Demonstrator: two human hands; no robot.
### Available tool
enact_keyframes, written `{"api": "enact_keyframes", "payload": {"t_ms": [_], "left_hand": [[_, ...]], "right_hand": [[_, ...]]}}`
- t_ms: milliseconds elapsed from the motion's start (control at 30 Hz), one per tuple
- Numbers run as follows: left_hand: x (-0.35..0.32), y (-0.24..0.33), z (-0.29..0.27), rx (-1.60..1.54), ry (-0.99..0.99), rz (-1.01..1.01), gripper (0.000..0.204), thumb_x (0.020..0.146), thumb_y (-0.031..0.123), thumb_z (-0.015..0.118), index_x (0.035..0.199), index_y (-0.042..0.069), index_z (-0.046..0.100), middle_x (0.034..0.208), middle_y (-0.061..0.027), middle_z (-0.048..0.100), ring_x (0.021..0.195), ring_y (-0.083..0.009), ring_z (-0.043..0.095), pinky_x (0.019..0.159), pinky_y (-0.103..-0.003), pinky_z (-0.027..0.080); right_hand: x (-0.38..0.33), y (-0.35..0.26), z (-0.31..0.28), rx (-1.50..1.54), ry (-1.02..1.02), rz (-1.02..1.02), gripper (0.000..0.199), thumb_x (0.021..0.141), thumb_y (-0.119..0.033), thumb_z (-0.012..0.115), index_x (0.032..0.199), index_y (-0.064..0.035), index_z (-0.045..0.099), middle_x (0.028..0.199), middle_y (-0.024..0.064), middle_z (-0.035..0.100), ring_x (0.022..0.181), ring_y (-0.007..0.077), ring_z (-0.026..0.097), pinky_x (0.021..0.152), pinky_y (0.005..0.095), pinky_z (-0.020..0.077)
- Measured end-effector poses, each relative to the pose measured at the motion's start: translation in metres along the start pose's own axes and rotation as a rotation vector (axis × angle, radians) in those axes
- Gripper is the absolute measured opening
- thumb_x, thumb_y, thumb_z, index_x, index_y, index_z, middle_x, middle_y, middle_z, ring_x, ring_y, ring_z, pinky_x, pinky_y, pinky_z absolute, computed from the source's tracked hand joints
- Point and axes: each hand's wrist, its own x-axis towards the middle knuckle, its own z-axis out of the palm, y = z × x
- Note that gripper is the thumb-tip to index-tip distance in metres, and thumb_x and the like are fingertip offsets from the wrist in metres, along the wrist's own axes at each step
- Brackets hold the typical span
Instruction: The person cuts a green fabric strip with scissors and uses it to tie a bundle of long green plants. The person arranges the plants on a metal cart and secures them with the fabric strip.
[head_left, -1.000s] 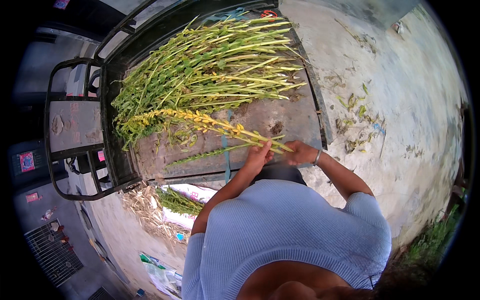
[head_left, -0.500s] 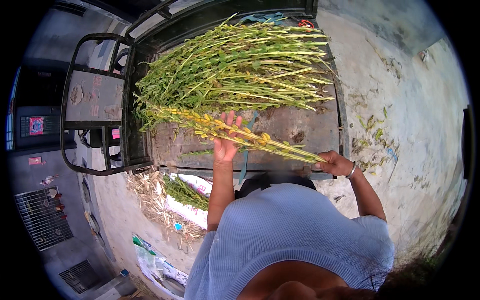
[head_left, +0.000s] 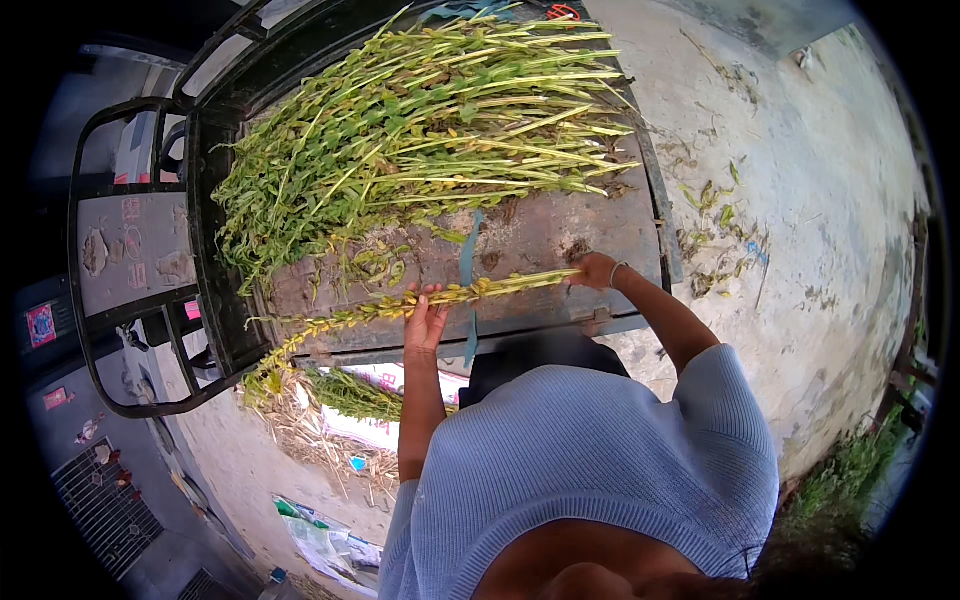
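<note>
Where the blue ribbed top fills the lower view, it hides both elbows and the ground below; the left hand [head_left: 424,322] lies open and flat under a long yellowing plant stalk [head_left: 420,300], fingers spread, supporting rather than clasping it; the right hand [head_left: 594,270] is closed around the stalk's cut end on the rusty cart bed [head_left: 540,235]; beyond, a heap of green stalks [head_left: 420,130] covers the bed's far half, its top cut off.

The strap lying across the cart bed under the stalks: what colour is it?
Blue-teal strap, shown in the head view, the only one.
</note>
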Motion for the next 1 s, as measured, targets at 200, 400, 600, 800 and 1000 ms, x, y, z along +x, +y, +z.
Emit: {"api": "enact_keyframes", "payload": {"t_ms": [200,400,600,800,1000], "left_hand": [[0.063,-0.027,-0.046,-0.085,0.192,-0.213,0.012,0.084,0.007,0.059,0.091,0.016,0.055,0.094,-0.0053,0.061,0.1,-0.0252,0.057,0.086,-0.047,0.048],[0.055,-0.063,-0.038,-0.101,0.247,-0.231,0.035,0.082,0.002,0.061,0.109,0.018,0.045,0.097,-0.0046,0.061,0.093,-0.0212,0.059,0.079,-0.042,0.05],[0.045,-0.072,-0.058,0.119,0.23,-0.366,0.028,0.086,0.013,0.059,0.112,0.011,0.048,0.101,-0.0042,0.057,0.093,-0.024,0.058,0.081,-0.04,0.049],[0.036,-0.064,-0.06,0.315,0.424,-0.381,0.027,0.085,0.016,0.061,0.108,0.01,0.049,0.091,-0.0025,0.057,0.082,-0.0187,0.059,0.071,-0.033,0.051],[0.008,-0.054,-0.075,0.35,0.465,-0.216,0.029,0.081,0.009,0.062,0.106,0.006,0.047,0.085,-0.0064,0.057,0.075,-0.0188,0.06,0.06,-0.03,0.052]], "right_hand": [[0.025,0.024,0.03,-0.095,-0.176,0.196,0.054,0.075,-0.056,0.056,0.078,-0.0028,0.066,0.073,0.02,0.062,0.076,0.0364,0.06,0.071,0.0426,0.0471],[0.006,0.044,0.038,-0.091,-0.215,0.342,0.046,0.074,-0.051,0.06,0.082,-0.006,0.067,0.083,0.0178,0.063,0.086,0.033,0.06,0.075,0.0402,0.047],[0.012,0.035,0.033,-0.191,-0.145,0.611,0.048,0.074,-0.051,0.06,0.097,-0.0097,0.064,0.098,0.0132,0.062,0.094,0.0302,0.059,0.082,0.0408,0.0459],[0.029,0.002,0.017,-0.43,-0.128,0.729,0.045,0.075,-0.047,0.063,0.106,-0.0152,0.06,0.11,0.009,0.058,0.103,0.0268,0.055,0.085,0.0444,0.0428],[0.069,-0.039,-0.029,-0.546,-0.216,0.553,0.033,0.075,-0.033,0.064,0.1,-0.0117,0.062,0.103,0.0101,0.06,0.093,0.0266,0.059,0.079,0.0421,0.0456]]}}
